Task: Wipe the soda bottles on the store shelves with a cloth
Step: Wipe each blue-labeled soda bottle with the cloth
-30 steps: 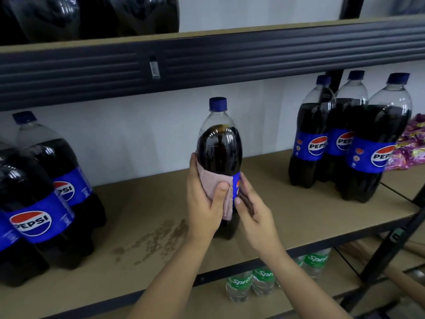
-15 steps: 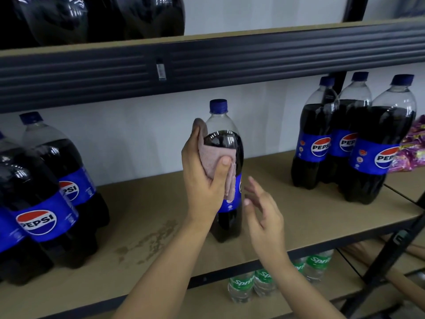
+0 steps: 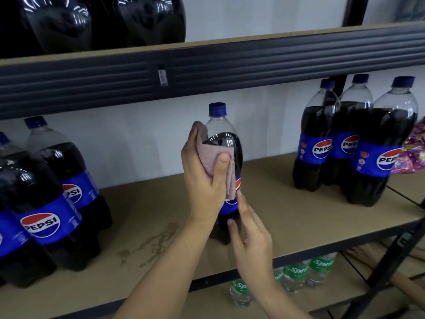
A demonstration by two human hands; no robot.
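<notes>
On the middle shelf (image 3: pixel 287 217) of a dark metal store rack, a Pepsi bottle (image 3: pixel 222 143) with a blue cap stands upright by itself, roughly midway between two groups of the same bottles. My left hand (image 3: pixel 204 178) is wrapped around its upper body, fingers behind and thumb across the front, pressing a pinkish cloth (image 3: pixel 212 157) against the dark plastic just above the blue label; a loose end of the cloth hangs down over the label. My right hand (image 3: pixel 250 236) sits lower, fingers fairly straight and relaxed, with the fingertips (image 3: pixel 239 196) touching the bottle at the label and the thumb against its lower part, holding nothing. Three Pepsi bottles (image 3: pixel 377 143) stand clustered at the right end of the shelf, close to purple snack packets (image 3: pixel 411 155) at the frame's edge. More Pepsi bottles (image 3: pixel 46 203) crowd the left end. A faint stain (image 3: pixel 149 242) marks the shelf board in front of the lone bottle, to its left. Green-labelled Sprite bottles (image 3: pixel 296 275) show on the shelf below, and dark bottle bases (image 3: pixel 96 21) rest on the shelf above.
</notes>
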